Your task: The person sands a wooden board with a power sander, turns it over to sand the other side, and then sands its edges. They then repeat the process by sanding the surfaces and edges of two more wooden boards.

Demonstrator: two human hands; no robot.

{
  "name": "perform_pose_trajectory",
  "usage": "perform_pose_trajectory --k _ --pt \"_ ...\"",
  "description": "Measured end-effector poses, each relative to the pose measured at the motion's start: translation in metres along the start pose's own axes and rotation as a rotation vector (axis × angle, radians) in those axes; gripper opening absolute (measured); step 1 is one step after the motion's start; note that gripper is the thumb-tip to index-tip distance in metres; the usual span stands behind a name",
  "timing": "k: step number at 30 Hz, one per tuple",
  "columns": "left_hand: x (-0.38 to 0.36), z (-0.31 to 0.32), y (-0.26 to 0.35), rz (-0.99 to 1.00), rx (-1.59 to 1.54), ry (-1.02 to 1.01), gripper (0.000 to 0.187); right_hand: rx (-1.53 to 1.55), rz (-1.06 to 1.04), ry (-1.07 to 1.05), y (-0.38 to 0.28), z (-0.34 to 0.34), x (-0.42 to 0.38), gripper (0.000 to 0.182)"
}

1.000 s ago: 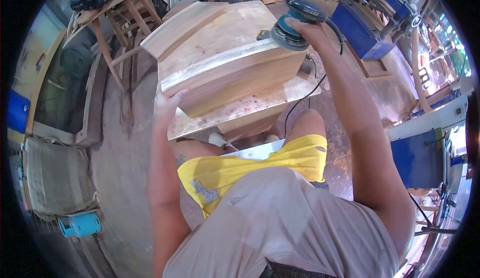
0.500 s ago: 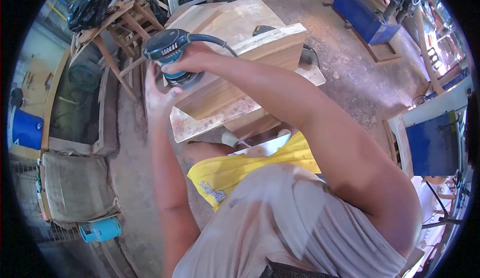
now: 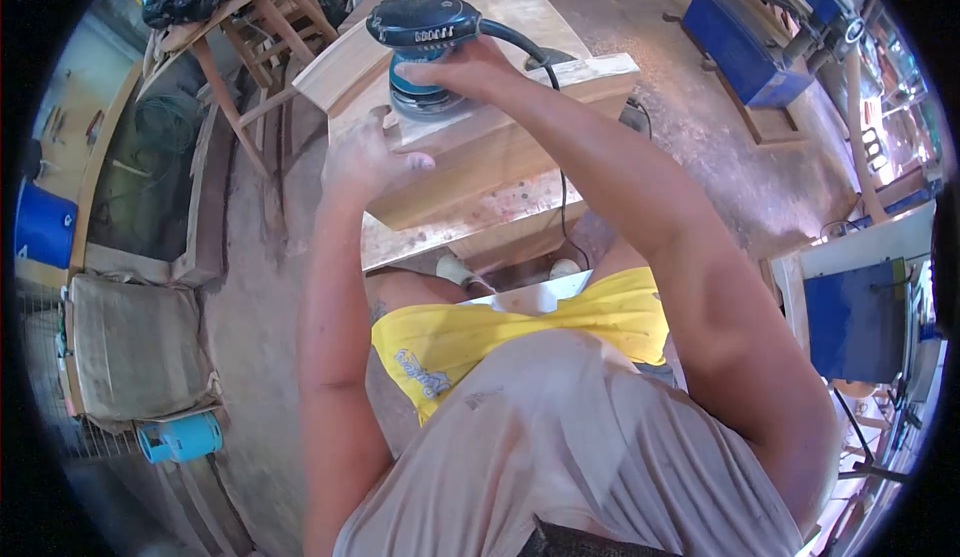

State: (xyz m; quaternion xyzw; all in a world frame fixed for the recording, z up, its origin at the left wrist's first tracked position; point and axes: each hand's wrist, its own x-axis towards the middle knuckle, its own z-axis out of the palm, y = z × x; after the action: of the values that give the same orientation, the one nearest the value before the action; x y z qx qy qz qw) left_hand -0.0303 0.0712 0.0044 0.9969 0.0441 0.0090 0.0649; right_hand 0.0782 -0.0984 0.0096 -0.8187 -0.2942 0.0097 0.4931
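While the left hand [image 3: 365, 162] steadies the wooden piece [image 3: 480, 147], the sander [image 3: 425, 47] sits under the right hand [image 3: 465, 72].

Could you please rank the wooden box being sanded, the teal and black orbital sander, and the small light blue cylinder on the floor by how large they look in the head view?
1. Wooden box, clearly largest.
2. Teal and black orbital sander, held on the box.
3. Small light blue cylinder, smallest in the picture, though not by much, and its different distance from the camera leaves true size unsure.

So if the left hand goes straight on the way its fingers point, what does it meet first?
Probably the sander: the left hand rests on the wood piece, fingers pointing up toward it, though depth is unclear.
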Motion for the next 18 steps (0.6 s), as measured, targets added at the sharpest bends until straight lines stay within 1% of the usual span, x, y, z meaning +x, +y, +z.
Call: perform_pose_trajectory --k 2,4,5,6,8,10,12,13,16,18 --pt "-0.001 -0.004 0.003 -0.007 -0.032 -0.01 0.112 -0.048 0.009 -0.013 0.006 0.006 0.004 0.075" --pt "-0.005 -0.01 0.008 -0.023 -0.048 -0.005 0.112 -0.16 -0.195 0.105 0.007 0.011 -0.001 0.075" --pt "-0.007 -0.01 0.008 -0.036 -0.065 -0.003 0.113 -0.027 -0.223 0.093 0.009 0.011 -0.001 0.076" --pt "-0.008 -0.005 0.005 -0.04 -0.063 -0.01 0.113 -0.021 -0.219 0.089 0.006 0.007 -0.005 0.076" --pt "-0.003 0.002 0.001 -0.023 -0.053 0.07 0.113 -0.008 0.044 -0.017 -0.006 -0.008 -0.008 0.076" --pt "-0.001 0.001 0.002 -0.021 -0.031 0.063 0.114 -0.054 0.026 0.015 0.003 -0.008 -0.008 0.075" --pt "0.0 0.004 0.002 -0.022 -0.014 0.05 0.115 -0.195 -0.128 0.103 0.006 -0.005 -0.011 0.075" --pt "0.0 0.006 0.001 -0.024 0.003 0.061 0.116 -0.195 -0.123 0.104 0.005 -0.009 -0.013 0.075" --pt "0.0 0.007 -0.001 -0.007 0.012 0.085 0.117 0.087 0.07 -0.042 -0.006 -0.03 -0.019 0.078" --pt "0.001 0.007 -0.001 0.01 0.004 0.097 0.116 0.078 0.057 -0.005 0.001 -0.025 -0.02 0.075"
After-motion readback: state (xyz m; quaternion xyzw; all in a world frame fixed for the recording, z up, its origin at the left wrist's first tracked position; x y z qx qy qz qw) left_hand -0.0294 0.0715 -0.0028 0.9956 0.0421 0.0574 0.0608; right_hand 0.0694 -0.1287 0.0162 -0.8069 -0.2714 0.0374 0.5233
